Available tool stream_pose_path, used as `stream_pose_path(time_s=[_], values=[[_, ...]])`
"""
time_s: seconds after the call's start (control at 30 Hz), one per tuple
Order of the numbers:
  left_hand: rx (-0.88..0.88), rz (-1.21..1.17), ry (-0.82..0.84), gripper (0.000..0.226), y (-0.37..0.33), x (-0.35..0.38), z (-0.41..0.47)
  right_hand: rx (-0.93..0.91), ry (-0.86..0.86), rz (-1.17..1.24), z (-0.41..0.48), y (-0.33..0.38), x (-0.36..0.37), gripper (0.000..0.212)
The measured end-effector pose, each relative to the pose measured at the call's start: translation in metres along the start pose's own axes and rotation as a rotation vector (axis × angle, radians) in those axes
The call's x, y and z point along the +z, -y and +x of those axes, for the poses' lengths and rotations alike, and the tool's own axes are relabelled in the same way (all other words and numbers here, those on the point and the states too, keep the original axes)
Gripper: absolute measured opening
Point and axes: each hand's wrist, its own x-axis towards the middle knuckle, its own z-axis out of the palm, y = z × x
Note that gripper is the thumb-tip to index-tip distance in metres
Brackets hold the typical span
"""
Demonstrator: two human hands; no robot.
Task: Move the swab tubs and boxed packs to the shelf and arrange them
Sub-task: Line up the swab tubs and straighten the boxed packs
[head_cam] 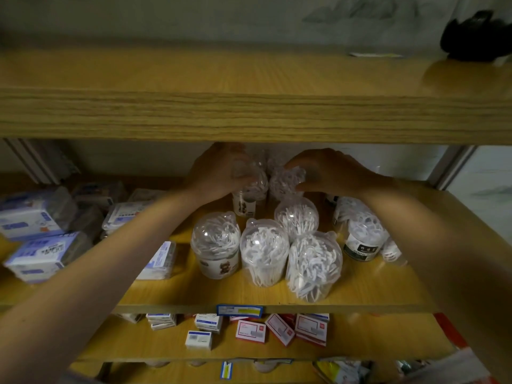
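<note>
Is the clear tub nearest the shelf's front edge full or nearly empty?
Full. The front tub stands upright on the shelf, white sticks packed from its base up into its domed lid.

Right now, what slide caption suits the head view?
Left hand grips one swab tub, right hand another tub, deep on the middle shelf.

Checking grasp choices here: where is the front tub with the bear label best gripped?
Round the straight lower wall of the bear-label tub, coming from the front. It stands upright near the shelf edge; another tub crowds its right, and the domed lid looks slippery.
</note>
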Motion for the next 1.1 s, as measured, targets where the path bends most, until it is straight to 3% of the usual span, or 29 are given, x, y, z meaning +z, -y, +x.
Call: stream_pose_path(time_s=[0.1,0.23,0.3,0.43,0.6,1.1], values=[[0.1,-0.243,0.038,0.052,-0.021,-0.025,-0.015,0.024,-0.025,0.055,-0.017,0.008,-0.011,0.035],[0.066,-0.191,0.548,0.058,-0.047,-0.045,-0.041,0.136,0.094,0.151,-0.034,0.024,-0.024,0.034],[0.087,-0.115,0.632,0.067,-0.05,-0.04,-0.049,0.168,0.13,0.14,-0.035,0.03,-0.022,0.041],[0.137,-0.1,0.608,0.063,-0.051,-0.027,-0.05,0.208,0.176,0.079,-0.03,0.036,-0.012,0.053],[0.089,-0.112,0.535,0.059,-0.043,-0.027,-0.048,0.211,0.193,0.18,-0.034,0.032,-0.016,0.058],[-0.111,-0.158,0.236,0.057,-0.017,-0.019,-0.042,0.11,0.107,0.443,-0.04,0.032,-0.01,0.043]])
